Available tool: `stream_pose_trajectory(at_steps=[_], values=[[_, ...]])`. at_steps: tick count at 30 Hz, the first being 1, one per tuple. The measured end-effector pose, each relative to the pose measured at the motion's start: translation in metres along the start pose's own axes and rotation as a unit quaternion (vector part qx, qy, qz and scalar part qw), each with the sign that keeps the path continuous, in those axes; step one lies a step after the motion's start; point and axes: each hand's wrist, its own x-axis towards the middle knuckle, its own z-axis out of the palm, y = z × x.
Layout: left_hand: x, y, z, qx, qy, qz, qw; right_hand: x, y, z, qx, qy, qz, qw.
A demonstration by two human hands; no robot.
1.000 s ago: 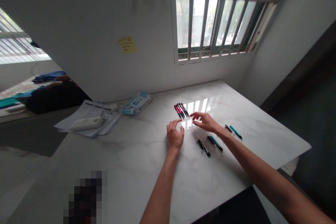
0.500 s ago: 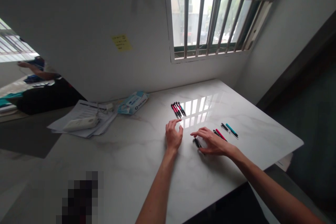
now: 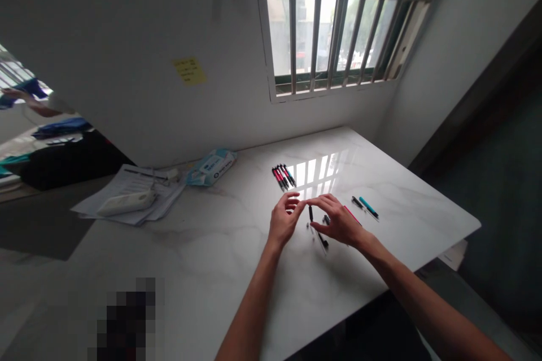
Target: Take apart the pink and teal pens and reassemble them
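Note:
A short black pen part point(image 3: 310, 213) stands nearly upright between the thumb and forefinger of my right hand point(image 3: 339, 223). My left hand point(image 3: 283, 220) is close on its left, fingers apart and slightly curled, its thumb tip meeting my right fingertips near the top of the part. Under my right hand lie small loose pen pieces point(image 3: 322, 238), black and clear, some blurred. A red pen part point(image 3: 353, 215) shows partly behind the right hand. Farther right are a teal pen barrel point(image 3: 366, 205) and a black-ended piece point(image 3: 358, 203).
Several assembled pens point(image 3: 283, 177), red, black and teal, lie in a row beyond my hands. Papers point(image 3: 127, 180) with a white device point(image 3: 127, 203) and a blue-white wipes packet point(image 3: 212, 167) are at left. A barred window point(image 3: 326, 39) and a yellow note point(image 3: 189, 70) are on the wall.
My hands have come together above the loose pieces. A black pen part now stands raised between my right fingers, and more small pieces show below. The view has shifted slightly.

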Motion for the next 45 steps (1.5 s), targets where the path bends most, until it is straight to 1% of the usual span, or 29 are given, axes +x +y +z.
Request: stream_pose_trajectory(at_steps=[2, 4, 6, 9, 12, 16, 18, 21, 23, 25, 26, 28, 32, 38, 42, 45], values=[[-0.011, 0.001, 0.001, -0.019, -0.045, -0.022, 0.999, 0.002, -0.006, 0.002, 0.012, 0.013, -0.012, 1.0], [-0.021, -0.003, 0.001, -0.037, -0.058, -0.038, 0.997, 0.002, -0.011, 0.004, 0.024, 0.01, -0.015, 1.0], [-0.026, -0.011, 0.0, -0.059, -0.042, -0.043, 0.996, 0.001, -0.013, 0.007, 0.038, 0.002, -0.013, 0.999], [-0.026, -0.021, -0.003, -0.065, 0.004, -0.035, 0.997, -0.002, -0.008, 0.012, 0.046, 0.001, 0.013, 0.999], [-0.025, -0.025, -0.006, -0.021, 0.038, -0.021, 0.999, -0.005, 0.001, 0.019, 0.026, -0.019, 0.048, 0.998], [-0.027, -0.023, -0.008, 0.063, 0.05, 0.01, 0.997, -0.006, 0.007, 0.026, 0.046, -0.059, 0.074, 0.994], [-0.029, -0.022, -0.008, 0.084, 0.045, 0.022, 0.995, -0.005, 0.007, 0.027, 0.072, -0.041, 0.088, 0.993], [-0.03, -0.02, -0.007, 0.098, 0.037, 0.029, 0.994, -0.003, 0.006, 0.025, 0.144, 0.025, 0.136, 0.98], [-0.031, -0.019, -0.006, 0.105, 0.034, 0.034, 0.993, -0.001, 0.005, 0.023, 0.232, 0.055, 0.179, 0.954], [-0.031, -0.018, -0.005, 0.109, 0.03, 0.041, 0.993, 0.0, 0.005, 0.023, 0.312, 0.057, 0.205, 0.926], [-0.031, -0.018, -0.005, 0.11, 0.027, 0.045, 0.993, 0.0, 0.005, 0.024, 0.335, 0.053, 0.21, 0.917], [-0.031, -0.018, -0.005, 0.111, 0.022, 0.054, 0.992, 0.0, 0.005, 0.026, 0.349, 0.043, 0.21, 0.912], [-0.031, -0.018, -0.006, 0.111, 0.013, 0.064, 0.992, -0.001, 0.008, 0.03, 0.359, 0.046, 0.21, 0.908], [-0.032, -0.018, -0.006, 0.107, 0.012, 0.062, 0.992, -0.001, 0.01, 0.03, 0.373, 0.041, 0.214, 0.902], [-0.031, -0.017, -0.006, 0.104, 0.011, 0.058, 0.993, -0.001, 0.009, 0.031, 0.386, 0.053, 0.218, 0.895], [-0.031, -0.017, -0.006, 0.107, 0.012, 0.056, 0.993, 0.0, 0.009, 0.031, 0.383, 0.06, 0.22, 0.895]])
